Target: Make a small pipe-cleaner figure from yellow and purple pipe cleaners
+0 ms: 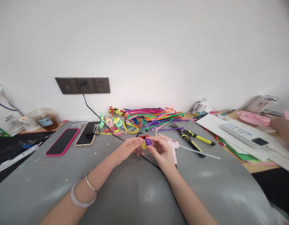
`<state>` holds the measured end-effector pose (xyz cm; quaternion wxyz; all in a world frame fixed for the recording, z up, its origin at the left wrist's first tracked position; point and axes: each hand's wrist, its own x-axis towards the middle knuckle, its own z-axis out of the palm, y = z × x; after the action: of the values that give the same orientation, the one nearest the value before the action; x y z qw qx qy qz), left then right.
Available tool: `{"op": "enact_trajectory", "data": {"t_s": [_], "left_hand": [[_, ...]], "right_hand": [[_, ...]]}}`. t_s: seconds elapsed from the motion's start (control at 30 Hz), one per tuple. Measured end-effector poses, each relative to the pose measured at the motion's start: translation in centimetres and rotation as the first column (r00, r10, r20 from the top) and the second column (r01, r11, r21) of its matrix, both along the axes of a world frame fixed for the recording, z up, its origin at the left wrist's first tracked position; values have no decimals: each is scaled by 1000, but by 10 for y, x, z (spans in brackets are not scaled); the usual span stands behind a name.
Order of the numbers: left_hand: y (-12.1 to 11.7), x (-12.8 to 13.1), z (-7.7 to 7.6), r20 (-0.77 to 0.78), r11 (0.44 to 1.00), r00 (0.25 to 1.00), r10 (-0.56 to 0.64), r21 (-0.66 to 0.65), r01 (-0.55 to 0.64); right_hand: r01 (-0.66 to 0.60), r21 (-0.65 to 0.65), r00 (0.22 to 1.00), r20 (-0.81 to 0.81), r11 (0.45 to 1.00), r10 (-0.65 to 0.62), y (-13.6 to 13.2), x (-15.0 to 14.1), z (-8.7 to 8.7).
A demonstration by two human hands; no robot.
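My left hand (128, 148) and my right hand (161, 151) meet over the middle of the grey mat (135, 193). Together they pinch a small craft piece (146, 143) with a purple round top and a yellow base. My left wrist wears two bracelets (84, 193). A pink glue gun (170, 144) lies just behind my right hand, and its black cord (104, 125) runs up to the wall socket (83, 85). A heap of coloured pipe cleaners (156, 118) lies behind the hands.
Two phones (63, 141) (86, 133) lie at left on the mat. Yellow-handled pliers (193, 137) and a clear glue stick (199, 152) are at right. White papers, a power strip (243, 133) and pink pieces (253, 118) cover the right side; another person's arm (284, 129) shows there.
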<state>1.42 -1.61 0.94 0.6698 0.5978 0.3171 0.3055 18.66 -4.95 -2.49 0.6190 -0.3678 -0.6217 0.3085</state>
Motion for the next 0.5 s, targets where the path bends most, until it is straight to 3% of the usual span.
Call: {"op": "enact_trajectory", "data": {"t_s": [0.2,0.5], "left_hand": [[1,-1,3,13,993,1000,28,112,-30],[1,-1,0,37,974,996,87,208,-93]], "right_hand": [[-74,-32,990,-121,997,69,1,0,-1],[5,-36,1000,-26,999,-6,0,0,-3]]}}
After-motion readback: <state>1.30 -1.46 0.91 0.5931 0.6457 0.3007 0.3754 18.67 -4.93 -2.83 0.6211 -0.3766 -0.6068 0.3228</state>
